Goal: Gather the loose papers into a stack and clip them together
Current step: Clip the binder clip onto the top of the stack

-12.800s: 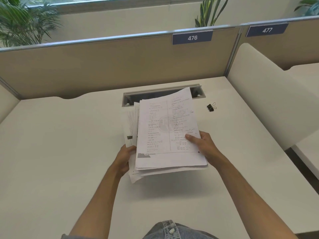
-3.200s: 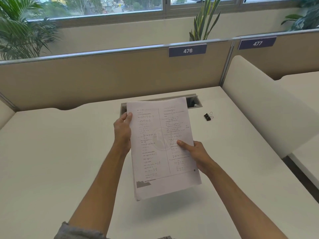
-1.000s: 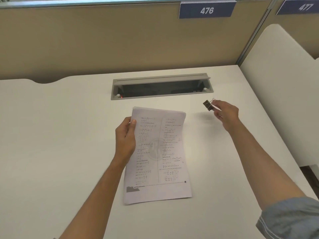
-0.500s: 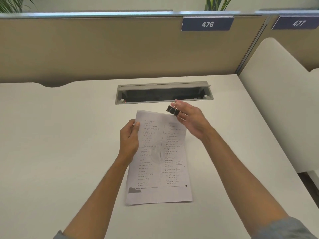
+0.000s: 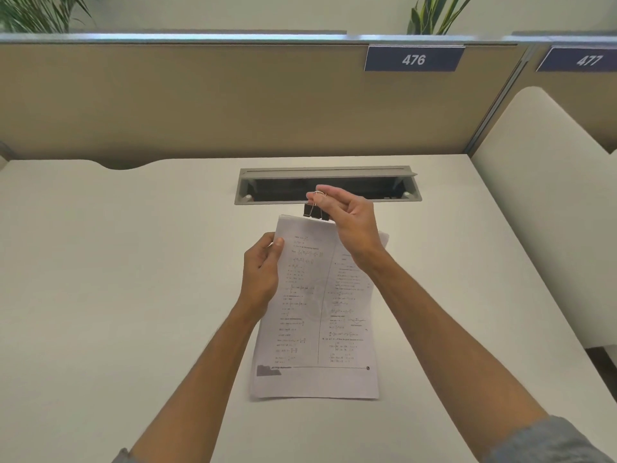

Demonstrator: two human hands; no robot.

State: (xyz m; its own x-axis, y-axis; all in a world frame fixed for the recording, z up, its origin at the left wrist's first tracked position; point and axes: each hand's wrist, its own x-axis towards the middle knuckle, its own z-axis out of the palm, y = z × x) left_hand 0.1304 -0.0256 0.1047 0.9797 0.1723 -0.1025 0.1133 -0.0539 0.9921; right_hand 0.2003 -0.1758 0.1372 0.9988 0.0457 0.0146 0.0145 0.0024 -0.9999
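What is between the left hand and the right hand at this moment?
In the head view, only the printed top sheet of the paper stack lies between the left hand and the right hand, which holds the binder clip.

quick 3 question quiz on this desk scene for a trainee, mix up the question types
1. True or false: the binder clip lies on the desk, away from both hands.
2. Which hand grips the left edge of the paper stack? A) left hand B) right hand C) neither
3. Fill in: the clip is held at the stack's ____ edge, the one nearest the cable tray.

Key
1. False: the right hand pinches its wire handles.
2. A
3. Far (top). Whether its jaws already bite the paper cannot be told.
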